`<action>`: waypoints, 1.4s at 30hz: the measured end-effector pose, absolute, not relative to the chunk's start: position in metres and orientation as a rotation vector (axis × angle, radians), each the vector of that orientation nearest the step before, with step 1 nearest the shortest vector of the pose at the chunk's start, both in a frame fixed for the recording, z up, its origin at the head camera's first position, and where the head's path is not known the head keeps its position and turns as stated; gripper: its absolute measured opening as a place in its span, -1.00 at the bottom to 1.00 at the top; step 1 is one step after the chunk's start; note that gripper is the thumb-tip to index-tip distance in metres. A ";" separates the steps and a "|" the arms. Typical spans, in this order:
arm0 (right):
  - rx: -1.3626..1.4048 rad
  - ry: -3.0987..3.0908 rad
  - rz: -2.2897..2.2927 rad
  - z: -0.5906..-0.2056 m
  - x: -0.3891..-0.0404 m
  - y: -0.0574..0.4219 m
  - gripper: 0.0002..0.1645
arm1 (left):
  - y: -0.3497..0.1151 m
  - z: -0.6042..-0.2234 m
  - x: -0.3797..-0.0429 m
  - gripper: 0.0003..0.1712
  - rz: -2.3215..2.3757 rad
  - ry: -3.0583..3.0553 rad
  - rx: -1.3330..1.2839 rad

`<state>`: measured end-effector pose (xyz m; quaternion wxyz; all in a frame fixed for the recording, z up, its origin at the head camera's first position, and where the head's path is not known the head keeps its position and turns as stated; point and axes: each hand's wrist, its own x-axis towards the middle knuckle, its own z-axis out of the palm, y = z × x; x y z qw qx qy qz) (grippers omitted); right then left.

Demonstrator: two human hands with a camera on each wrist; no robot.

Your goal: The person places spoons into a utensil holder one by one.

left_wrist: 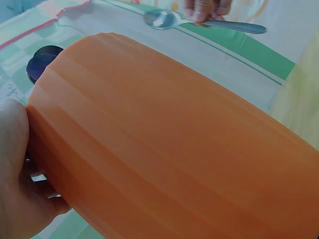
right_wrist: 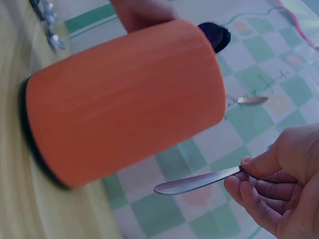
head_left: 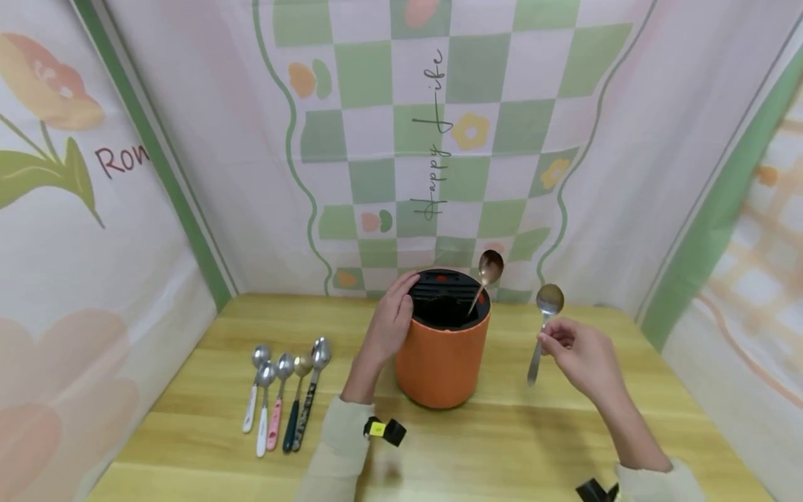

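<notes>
An orange utensil holder (head_left: 441, 366) with a black slotted top (head_left: 439, 280) stands upright on the table. My left hand (head_left: 387, 322) holds its left side, fingers at the rim and thumb nearer the front. One copper-toned spoon (head_left: 491, 266) stands tilted in the holder's opening, bowl up; its lower end is hidden inside. To the right of the holder, my right hand (head_left: 583, 354) pinches a metal spoon (head_left: 550, 300) by the handle, bowl upward, apart from the holder. The right wrist view shows that spoon's flat handle end (right_wrist: 194, 183) beyond the fingertips.
Several spoons (head_left: 274, 411) lie side by side on the left of the wooden table (head_left: 502, 460), bowls toward the back. Printed cloth walls (head_left: 364, 132) enclose the back and sides. A dark round shape (right_wrist: 215, 37) shows past the holder's rim; I cannot tell what it is.
</notes>
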<state>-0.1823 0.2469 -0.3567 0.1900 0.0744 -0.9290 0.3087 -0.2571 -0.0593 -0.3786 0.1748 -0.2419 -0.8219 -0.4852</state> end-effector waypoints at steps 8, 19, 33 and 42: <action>0.258 -2.505 0.896 -0.334 -0.185 0.225 -0.93 | -0.062 -0.375 -0.260 -0.44 -1.360 -2.332 -0.685; 0.340 -2.392 1.000 -0.300 -0.184 0.199 -0.89 | -0.062 -0.378 -0.261 -0.44 -1.383 -2.331 -0.676; 0.386 -2.211 1.094 -0.280 -0.201 0.168 -0.89 | -0.062 -0.376 -0.260 -0.44 -1.393 -2.323 -0.692; 0.414 -2.295 0.985 -0.295 -0.218 0.160 -0.92 | -0.060 -0.377 -0.260 -0.44 -1.376 -2.318 -0.706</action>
